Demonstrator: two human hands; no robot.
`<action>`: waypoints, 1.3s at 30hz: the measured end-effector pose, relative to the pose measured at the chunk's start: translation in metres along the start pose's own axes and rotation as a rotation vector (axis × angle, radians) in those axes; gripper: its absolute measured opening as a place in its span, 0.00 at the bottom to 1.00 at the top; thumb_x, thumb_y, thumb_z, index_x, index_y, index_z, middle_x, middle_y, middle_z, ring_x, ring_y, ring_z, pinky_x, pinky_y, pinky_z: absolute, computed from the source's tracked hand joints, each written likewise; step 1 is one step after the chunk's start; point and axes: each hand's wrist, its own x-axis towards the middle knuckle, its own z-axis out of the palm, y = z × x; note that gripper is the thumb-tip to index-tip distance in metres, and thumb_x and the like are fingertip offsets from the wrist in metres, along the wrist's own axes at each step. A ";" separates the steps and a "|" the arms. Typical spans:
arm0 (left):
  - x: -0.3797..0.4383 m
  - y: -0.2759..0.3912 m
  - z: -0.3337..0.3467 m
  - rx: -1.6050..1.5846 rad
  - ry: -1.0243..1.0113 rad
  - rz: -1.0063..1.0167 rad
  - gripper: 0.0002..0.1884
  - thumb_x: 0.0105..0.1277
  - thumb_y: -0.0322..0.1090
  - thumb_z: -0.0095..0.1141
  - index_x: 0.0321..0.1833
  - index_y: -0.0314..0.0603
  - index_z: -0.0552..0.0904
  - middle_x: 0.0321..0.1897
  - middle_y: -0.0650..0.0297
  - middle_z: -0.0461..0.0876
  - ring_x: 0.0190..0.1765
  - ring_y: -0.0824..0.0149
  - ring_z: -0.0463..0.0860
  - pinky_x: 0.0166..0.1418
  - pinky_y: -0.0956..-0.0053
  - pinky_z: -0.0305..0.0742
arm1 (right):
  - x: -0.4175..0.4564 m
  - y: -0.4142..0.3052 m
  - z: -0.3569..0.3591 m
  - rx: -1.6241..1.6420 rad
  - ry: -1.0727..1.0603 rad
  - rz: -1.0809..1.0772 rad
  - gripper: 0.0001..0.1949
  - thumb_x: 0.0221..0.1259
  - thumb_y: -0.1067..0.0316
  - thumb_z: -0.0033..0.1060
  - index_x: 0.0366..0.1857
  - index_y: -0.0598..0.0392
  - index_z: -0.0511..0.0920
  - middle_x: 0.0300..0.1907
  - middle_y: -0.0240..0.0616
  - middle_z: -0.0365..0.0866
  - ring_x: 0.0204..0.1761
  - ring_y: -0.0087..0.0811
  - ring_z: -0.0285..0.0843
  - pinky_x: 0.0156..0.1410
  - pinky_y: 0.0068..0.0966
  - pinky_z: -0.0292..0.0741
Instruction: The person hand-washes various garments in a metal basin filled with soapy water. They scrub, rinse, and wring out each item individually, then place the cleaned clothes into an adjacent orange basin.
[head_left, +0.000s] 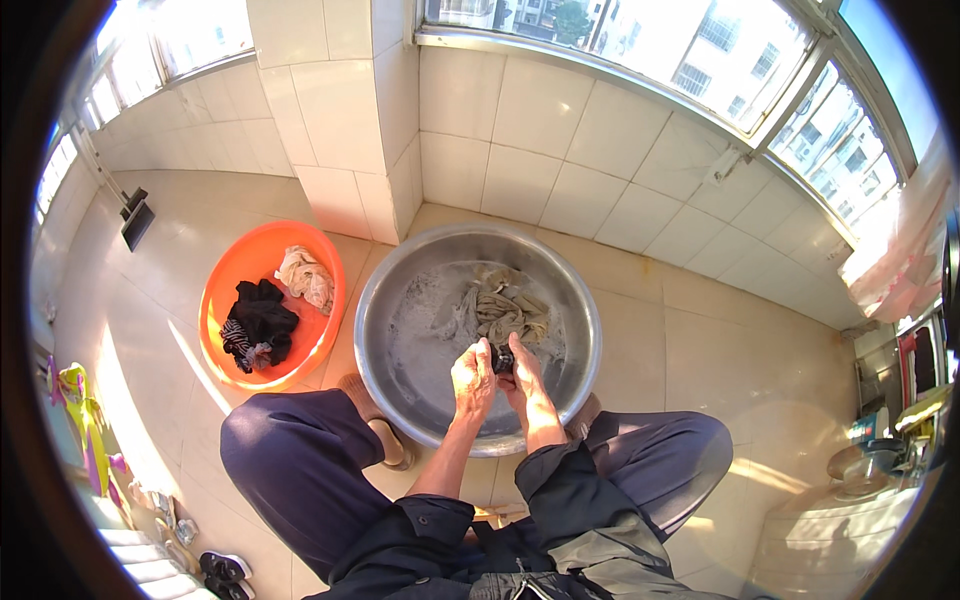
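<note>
Over a large round metal basin (369, 321) of cloudy, sudsy water, my left hand (474, 377) and my right hand (522, 375) grip a small dark piece of cloth (501, 358) between them. Both sets of fingers are curled around it, so most of the cloth is hidden. Just beyond my fingertips, a wet bundle of olive-grey fabric (510, 311) lies heaped in the water. The basin stands on the floor between my feet, close in front of me.
Left of the basin sits an orange plastic tub (315, 356) with black clothing (264, 319) and a pale pink garment (306, 277). A tiled wall (540, 135) rises behind the basin. A long-handled dustpan (138, 223) stands at far left, and dark shoes (225, 574) lie at lower left.
</note>
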 end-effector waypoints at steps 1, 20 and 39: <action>0.007 -0.009 -0.004 0.040 0.031 0.073 0.24 0.83 0.51 0.53 0.37 0.35 0.85 0.27 0.51 0.84 0.33 0.55 0.84 0.43 0.58 0.79 | 0.003 0.002 0.000 0.031 0.003 0.007 0.24 0.75 0.33 0.62 0.33 0.45 0.76 0.22 0.26 0.70 0.16 0.22 0.59 0.21 0.25 0.52; -0.012 0.005 0.012 0.694 0.113 0.082 0.25 0.76 0.51 0.54 0.31 0.35 0.88 0.23 0.44 0.85 0.30 0.42 0.88 0.40 0.51 0.82 | -0.003 0.020 0.015 -0.100 0.072 -0.131 0.16 0.78 0.54 0.62 0.30 0.49 0.80 0.23 0.24 0.75 0.20 0.20 0.67 0.25 0.26 0.63; 0.026 -0.008 -0.049 -0.368 0.145 -0.419 0.33 0.81 0.70 0.45 0.43 0.43 0.83 0.32 0.67 0.83 0.24 0.72 0.78 0.29 0.73 0.74 | -0.026 0.006 0.037 -0.006 -0.189 -0.084 0.16 0.78 0.46 0.66 0.37 0.47 0.82 0.28 0.24 0.79 0.20 0.16 0.67 0.21 0.18 0.59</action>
